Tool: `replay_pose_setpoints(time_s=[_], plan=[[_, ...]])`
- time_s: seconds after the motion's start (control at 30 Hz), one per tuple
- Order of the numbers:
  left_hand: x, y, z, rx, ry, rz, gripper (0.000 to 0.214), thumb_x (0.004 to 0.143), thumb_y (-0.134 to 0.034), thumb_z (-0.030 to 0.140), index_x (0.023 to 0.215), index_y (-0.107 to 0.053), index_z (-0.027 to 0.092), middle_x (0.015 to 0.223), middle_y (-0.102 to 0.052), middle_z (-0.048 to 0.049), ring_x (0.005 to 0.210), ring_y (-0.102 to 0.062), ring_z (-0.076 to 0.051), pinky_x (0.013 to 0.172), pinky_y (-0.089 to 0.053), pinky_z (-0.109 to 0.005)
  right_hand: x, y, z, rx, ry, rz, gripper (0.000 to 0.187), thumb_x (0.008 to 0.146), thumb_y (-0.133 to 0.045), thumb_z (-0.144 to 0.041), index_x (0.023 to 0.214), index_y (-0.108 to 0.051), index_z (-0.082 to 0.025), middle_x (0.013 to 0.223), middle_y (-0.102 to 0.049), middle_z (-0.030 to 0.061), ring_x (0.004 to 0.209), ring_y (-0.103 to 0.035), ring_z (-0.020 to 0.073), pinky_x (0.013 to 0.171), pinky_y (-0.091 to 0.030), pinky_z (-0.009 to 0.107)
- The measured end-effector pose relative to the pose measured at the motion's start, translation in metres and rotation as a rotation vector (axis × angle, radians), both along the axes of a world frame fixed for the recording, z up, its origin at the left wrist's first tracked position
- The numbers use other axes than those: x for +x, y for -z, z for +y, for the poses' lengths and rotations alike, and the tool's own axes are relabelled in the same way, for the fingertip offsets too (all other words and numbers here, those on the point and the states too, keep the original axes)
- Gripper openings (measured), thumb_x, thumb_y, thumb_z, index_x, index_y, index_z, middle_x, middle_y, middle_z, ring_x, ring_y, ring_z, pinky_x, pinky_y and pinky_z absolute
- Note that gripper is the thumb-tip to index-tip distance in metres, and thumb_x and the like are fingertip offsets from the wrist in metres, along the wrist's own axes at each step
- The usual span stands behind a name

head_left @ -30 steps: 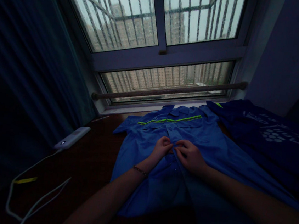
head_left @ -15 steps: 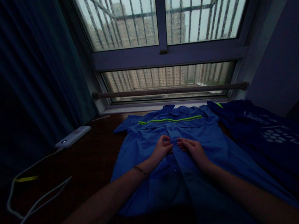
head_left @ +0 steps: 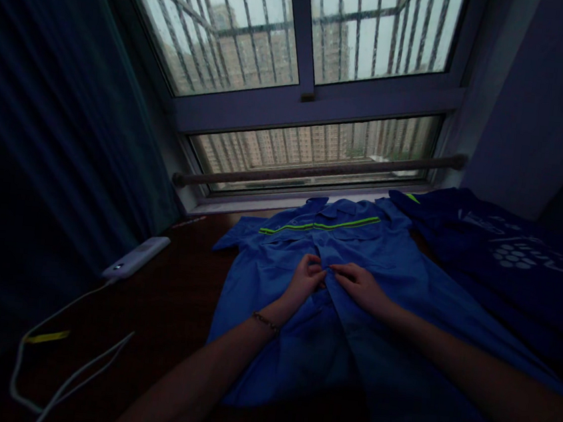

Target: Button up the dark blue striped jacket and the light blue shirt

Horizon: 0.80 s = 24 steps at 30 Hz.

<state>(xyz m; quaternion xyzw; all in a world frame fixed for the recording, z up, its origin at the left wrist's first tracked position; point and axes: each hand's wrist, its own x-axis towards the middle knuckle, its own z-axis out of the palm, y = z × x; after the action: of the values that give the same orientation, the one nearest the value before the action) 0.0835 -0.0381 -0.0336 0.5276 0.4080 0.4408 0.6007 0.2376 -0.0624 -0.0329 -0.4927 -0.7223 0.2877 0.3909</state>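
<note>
Dark tabletop point(head_left: 171, 307) left of blue shirt point(head_left: 299, 334): bare strip, open to a reach. Further left, a white power bank point(head_left: 136, 257) and its white cable point(head_left: 45, 354) looping toward the near edge. Curtain point(head_left: 43, 132) closes the left side. Window rail point(head_left: 316, 170) bars the far edge. Right side taken by a dark blue garment point(head_left: 497, 260), touching the shirt. Both hands meet mid-shirt.

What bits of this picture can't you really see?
- Button or placket between left hand and right hand: head view, hidden by fingers and dim light.
- Blue shirt hem: lost in shadow near the bottom edge.
- Print on the dark garment: too dim to read.
</note>
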Motion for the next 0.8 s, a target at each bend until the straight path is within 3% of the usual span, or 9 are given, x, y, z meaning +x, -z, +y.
replay_pose_setpoints(time_s=[0.13, 0.23, 0.4, 0.5, 0.6, 0.7, 0.8], plan=[[0.0, 0.005, 0.008, 0.045, -0.013, 0.07, 0.044, 0.056, -0.068, 0.028, 0.083, -0.034, 0.018, 0.051, -0.049, 0.0103, 0.038, -0.05, -0.007, 0.037, -0.033, -0.015, -0.003, -0.026, -0.017, 0.099, 0.074, -0.251, 0.025, 0.076, -0.048, -0.025, 0.096, -0.059, -0.014, 0.088, -0.056, 0.0068, 0.08, -0.052, 0.0152, 0.071, -0.04, 0.025], [-0.001, 0.009, 0.017, 0.1, 0.01, 0.138, 0.041, 0.059, -0.065, 0.027, 0.085, -0.036, 0.018, 0.053, -0.049, 0.0096, 0.04, -0.051, -0.007, 0.037, -0.033, -0.015, -0.011, -0.041, -0.038, 0.061, 0.051, -0.521, 0.023, 0.076, -0.047, -0.034, 0.08, -0.058, -0.015, 0.079, -0.057, 0.0067, 0.072, -0.053, 0.0172, 0.061, -0.038, 0.026], [-0.004, 0.01, 0.038, 0.147, 0.068, 0.197, 0.036, 0.062, -0.062, 0.024, 0.088, -0.037, 0.018, 0.057, -0.049, 0.0087, 0.043, -0.053, -0.007, 0.041, -0.035, -0.015, -0.019, -0.035, -0.058, -0.017, 0.093, -0.827, 0.029, 0.07, -0.051, -0.034, 0.087, -0.056, -0.011, 0.085, -0.058, 0.0128, 0.076, -0.055, 0.024, 0.06, -0.036, 0.03], [-0.003, 0.008, 0.047, 0.181, 0.083, 0.215, 0.034, 0.064, -0.059, 0.019, 0.09, -0.038, 0.017, 0.056, -0.048, 0.0093, 0.042, -0.052, -0.006, 0.04, -0.033, -0.015, -0.011, -0.027, -0.055, -0.035, 0.098, -0.782, 0.022, 0.068, -0.049, -0.028, 0.082, -0.056, -0.012, 0.082, -0.058, 0.0107, 0.072, -0.054, 0.0207, 0.058, -0.034, 0.027], [-0.002, 0.004, 0.05, 0.169, 0.072, 0.277, 0.032, 0.065, -0.056, 0.013, 0.092, -0.038, 0.016, 0.054, -0.047, 0.0088, 0.042, -0.05, -0.007, 0.04, -0.033, -0.015, 0.001, -0.023, -0.047, -0.091, 0.064, -0.608, 0.014, 0.066, -0.05, -0.026, 0.073, -0.055, -0.014, 0.072, -0.057, 0.0039, 0.064, -0.051, 0.0141, 0.054, -0.03, 0.023], [-0.008, -0.012, 0.042, 0.166, 0.024, 0.422, 0.028, 0.068, -0.053, 0.011, 0.093, -0.041, 0.014, 0.058, -0.052, 0.0042, 0.047, -0.052, -0.009, 0.045, -0.038, -0.019, 0.011, -0.021, -0.04, -0.182, 0.011, -0.457, 0.017, 0.067, -0.051, -0.031, 0.063, -0.053, -0.014, 0.06, -0.051, -0.0006, 0.056, -0.045, 0.0098, 0.048, -0.026, 0.021], [-0.018, -0.039, 0.012, 0.464, -0.132, 0.659, 0.019, 0.072, -0.051, 0.016, 0.09, -0.047, 0.015, 0.078, -0.058, -0.0029, 0.065, -0.056, -0.012, 0.059, -0.042, -0.023, 0.017, -0.022, -0.035, -0.331, -0.095, -0.329, 0.022, 0.066, -0.053, -0.034, 0.059, -0.054, -0.013, 0.052, -0.046, -0.0027, 0.05, -0.04, 0.0077, 0.045, -0.024, 0.02]])
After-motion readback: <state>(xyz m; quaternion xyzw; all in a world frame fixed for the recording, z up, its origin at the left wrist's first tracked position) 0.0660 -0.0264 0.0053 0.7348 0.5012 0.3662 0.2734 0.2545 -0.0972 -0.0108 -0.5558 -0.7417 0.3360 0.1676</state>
